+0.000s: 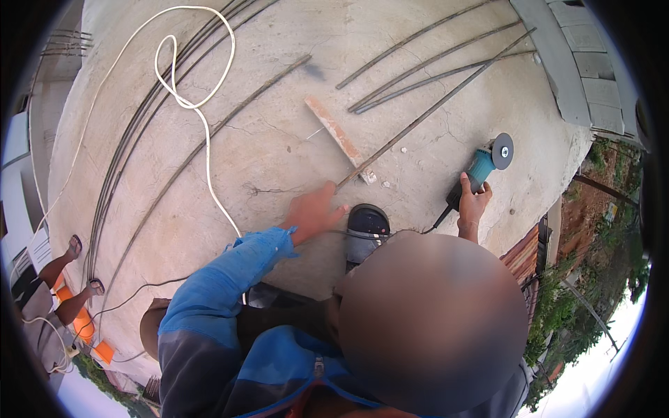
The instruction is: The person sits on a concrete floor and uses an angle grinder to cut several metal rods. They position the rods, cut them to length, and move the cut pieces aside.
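Observation:
My right hand (474,203) is closed around the dark rear body of a teal-and-black angle grinder (481,166). Its grey disc (502,151) points away from me, and a black cord trails from its back end. My left hand (315,212), bare below a blue sleeve, is slightly blurred at the near end of a long steel rebar (432,114). The thumb stands apart from the fingers; whether they touch the bar is unclear. That rebar slants across the end of a reddish, worn strip of wood or brick (333,128). Below my hands is a dark sandal (368,221) on my foot.
Several shorter rebars (425,66) lie at the far right; a bundle of long rods (139,115) and a looped white cable (207,132) run along the left. Another person's sandaled foot (95,286) is beside orange objects (82,322). The concrete slab (529,216) ends at right above vegetation.

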`<state>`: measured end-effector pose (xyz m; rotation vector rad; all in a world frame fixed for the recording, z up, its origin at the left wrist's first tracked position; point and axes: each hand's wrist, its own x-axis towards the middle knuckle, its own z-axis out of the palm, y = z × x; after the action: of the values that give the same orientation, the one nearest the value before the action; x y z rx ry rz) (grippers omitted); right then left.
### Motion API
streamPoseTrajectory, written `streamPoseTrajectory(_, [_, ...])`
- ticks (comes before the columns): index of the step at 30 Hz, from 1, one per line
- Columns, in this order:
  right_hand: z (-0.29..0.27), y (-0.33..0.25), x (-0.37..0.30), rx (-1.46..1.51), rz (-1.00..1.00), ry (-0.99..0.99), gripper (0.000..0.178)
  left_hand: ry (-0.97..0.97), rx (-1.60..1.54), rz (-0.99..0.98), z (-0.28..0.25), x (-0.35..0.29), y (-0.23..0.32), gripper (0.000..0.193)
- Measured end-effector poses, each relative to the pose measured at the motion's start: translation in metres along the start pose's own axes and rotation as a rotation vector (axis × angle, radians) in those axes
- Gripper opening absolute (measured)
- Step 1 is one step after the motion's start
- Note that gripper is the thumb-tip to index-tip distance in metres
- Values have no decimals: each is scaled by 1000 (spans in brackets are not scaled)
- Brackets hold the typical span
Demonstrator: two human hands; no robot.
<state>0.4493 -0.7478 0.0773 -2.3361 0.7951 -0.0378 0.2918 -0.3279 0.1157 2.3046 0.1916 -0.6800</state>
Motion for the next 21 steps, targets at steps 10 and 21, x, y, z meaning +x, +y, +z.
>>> streamPoseTrajectory(10, [-6, -25, 2, 358, 35, -283, 79, -78, -80, -130, -11, 4, 1, 50])
streamPoseTrajectory(21, [-5, -169, -43, 858, -123, -842, 68, 63, -30, -196, -39, 22, -21, 48])
